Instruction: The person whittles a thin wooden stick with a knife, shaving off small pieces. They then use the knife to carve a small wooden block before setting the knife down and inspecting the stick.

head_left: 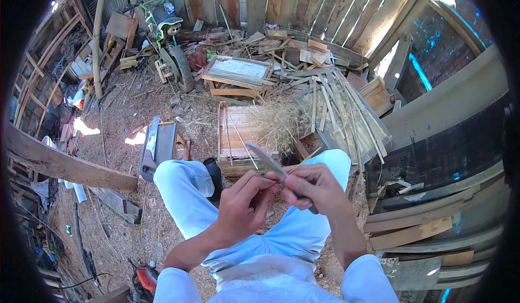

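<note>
My right hand (316, 186) is closed around the handle of a knife (265, 158), its broad blade slanting up and to the left. Close against it, my left hand (246, 203) is closed in a pinch near the blade's base. Between the fingers of both hands runs what looks like a thin strip, mostly hidden by them. Both hands are above my lap, between my knees. Just beyond them sits a shallow wooden box (223, 135) with thin sticks (241, 138) lying across it. A heap of fine shavings (279, 127) covers its right side.
A handsaw (153, 140) rests on a small low bench (169, 143) by my left knee. Long strips (346, 113) lie on a board at right. Scrap wood and a motorbike (168, 37) stand behind. Stacked planks (428, 232) lie at right, a red tool (146, 277) at lower left.
</note>
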A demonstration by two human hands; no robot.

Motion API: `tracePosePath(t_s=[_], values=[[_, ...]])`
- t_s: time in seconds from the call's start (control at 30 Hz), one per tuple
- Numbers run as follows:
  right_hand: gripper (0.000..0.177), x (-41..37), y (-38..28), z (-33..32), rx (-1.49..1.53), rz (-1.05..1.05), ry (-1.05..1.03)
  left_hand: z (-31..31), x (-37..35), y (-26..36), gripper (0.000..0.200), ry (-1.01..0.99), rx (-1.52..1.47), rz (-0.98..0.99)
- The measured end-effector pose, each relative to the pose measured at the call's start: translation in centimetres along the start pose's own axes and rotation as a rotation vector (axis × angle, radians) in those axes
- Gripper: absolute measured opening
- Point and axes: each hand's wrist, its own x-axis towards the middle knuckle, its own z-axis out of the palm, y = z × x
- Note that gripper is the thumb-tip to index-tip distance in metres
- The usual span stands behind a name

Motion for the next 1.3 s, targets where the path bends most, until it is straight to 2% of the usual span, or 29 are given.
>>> tracePosePath(t_s=[0.13,0.3,0.37,0.5,0.57,0.6,0.67,0.7,0.8,0.93,1.0,1.03,1.1,1.3], values=[[0.029,-0.2,-0.5,-0.3,0.018,0.026,0.002,-0.6,0.2,0.1,0.013,-0.074,-0.047,-0.069],[0.029,0.3,-0.8,-0.2,0.003,0.017,0.036,-0.4,0.3,0.1,0.011,-0.027,-0.026,-0.063],[0.028,0.4,-1.1,0.1,-0.108,0.019,0.102,-0.3,0.3,0.0,0.011,-0.012,0.001,-0.045],[0.025,0.8,-1.1,-0.4,-0.046,0.032,0.091,-0.3,0.4,-0.1,0.009,0.008,0.067,-0.040],[0.024,0.8,-1.8,-1.8,-0.190,-0.078,0.384,-1.0,-0.3,-0.3,0.008,-0.005,0.063,-0.087],[0.024,0.7,-2.2,-3.2,-0.191,-0.078,0.384,-1.3,-0.7,-0.4,0.006,-0.024,0.060,-0.134],[0.028,0.8,-2.6,-6.0,-0.027,-0.198,0.518,-1.6,-1.2,-0.7,0.005,-0.009,0.067,-0.156],[0.028,0.9,-2.6,-5.7,-0.027,-0.197,0.512,-1.7,-1.4,-0.9,0.004,0.009,0.072,-0.181],[0.034,0.9,-1.6,-3.8,-0.044,-0.111,0.289,-0.9,-0.7,-2.0,0.004,0.067,0.060,-0.171],[0.035,1.6,0.6,-0.3,-0.061,-0.029,0.204,-0.3,0.2,-1.9,0.005,0.030,0.043,-0.173],[0.030,1.9,1.7,0.1,0.021,0.023,0.024,-0.3,0.2,-1.7,0.005,-0.002,-0.040,-0.219],[0.030,1.9,1.7,0.2,0.026,0.022,0.026,-0.2,0.0,-2.0,0.005,-0.006,-0.039,-0.219],[0.027,1.8,1.4,0.3,-0.010,0.011,-0.002,0.0,-0.4,-2.5,0.005,0.026,-0.289,-0.333],[0.026,1.0,-0.1,-0.5,-0.020,0.048,0.078,-0.4,-0.6,-1.5,0.006,-0.052,-0.238,-0.357]])
